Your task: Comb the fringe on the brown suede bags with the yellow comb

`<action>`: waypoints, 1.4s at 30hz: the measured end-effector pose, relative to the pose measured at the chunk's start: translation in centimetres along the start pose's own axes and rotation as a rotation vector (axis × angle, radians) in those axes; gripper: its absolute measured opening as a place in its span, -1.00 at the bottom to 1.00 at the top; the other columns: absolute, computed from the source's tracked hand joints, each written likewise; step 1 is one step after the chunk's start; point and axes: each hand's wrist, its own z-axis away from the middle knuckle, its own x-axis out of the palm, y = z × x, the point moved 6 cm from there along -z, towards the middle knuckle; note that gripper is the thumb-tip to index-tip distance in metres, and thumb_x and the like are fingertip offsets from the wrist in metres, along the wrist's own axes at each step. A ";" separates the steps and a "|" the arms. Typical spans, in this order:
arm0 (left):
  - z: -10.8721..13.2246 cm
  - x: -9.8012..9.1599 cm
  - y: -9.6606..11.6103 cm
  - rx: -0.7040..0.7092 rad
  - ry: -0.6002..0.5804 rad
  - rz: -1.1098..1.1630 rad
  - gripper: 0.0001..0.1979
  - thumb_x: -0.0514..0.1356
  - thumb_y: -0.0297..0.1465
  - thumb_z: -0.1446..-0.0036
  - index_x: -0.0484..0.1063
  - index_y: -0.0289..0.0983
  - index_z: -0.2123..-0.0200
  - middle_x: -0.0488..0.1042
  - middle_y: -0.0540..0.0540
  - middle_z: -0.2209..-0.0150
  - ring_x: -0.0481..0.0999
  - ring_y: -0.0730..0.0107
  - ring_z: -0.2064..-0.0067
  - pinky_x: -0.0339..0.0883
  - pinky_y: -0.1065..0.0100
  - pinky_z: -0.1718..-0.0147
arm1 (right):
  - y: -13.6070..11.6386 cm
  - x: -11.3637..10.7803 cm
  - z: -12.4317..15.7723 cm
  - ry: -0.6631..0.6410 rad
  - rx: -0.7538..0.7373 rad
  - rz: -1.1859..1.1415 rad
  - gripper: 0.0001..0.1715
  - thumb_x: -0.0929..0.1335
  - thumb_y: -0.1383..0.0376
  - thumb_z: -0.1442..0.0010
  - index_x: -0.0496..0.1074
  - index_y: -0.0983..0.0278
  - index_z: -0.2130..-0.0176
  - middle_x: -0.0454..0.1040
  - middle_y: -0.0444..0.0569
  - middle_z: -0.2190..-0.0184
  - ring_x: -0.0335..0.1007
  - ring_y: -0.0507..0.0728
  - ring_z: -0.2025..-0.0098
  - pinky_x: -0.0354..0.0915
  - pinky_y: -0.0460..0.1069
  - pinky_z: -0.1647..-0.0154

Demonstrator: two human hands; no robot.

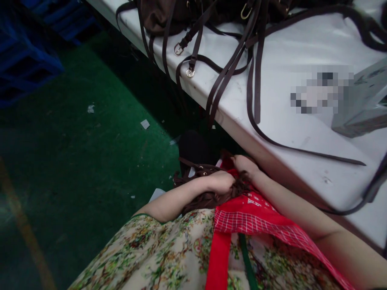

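A dark brown fabric bag (208,199) with thin straps and small metal fittings lies bunched in my lap, against the red apron (254,205). My left hand (223,182) is closed at the bag's upper edge, its fingertips sunk out of sight in the cloth. Just beyond it, my right hand (245,164) is curled by the bag's far side, near some dark red material (228,161). What its fingers hold is hidden.
On the white table (281,100) to the right are several dark brown bags (163,16), with buckled straps hanging over the edge. A clear plastic-like package (363,100) stands at the right. Blue pallets (27,60) and paper scraps (145,124) are on the green floor.
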 end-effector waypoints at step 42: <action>1.1 -1.4 1.0 0.215 -0.033 0.142 -0.68 0.07 -0.18 -0.22 0.36 -0.31 0.42 0.40 -0.07 0.39 0.35 0.38 0.28 0.28 0.33 0.12 | -1.4 1.3 1.7 -0.116 -0.002 -0.072 -0.71 0.18 0.23 -0.30 0.40 0.32 0.18 0.53 0.12 0.29 0.48 0.17 0.25 0.21 -0.05 0.33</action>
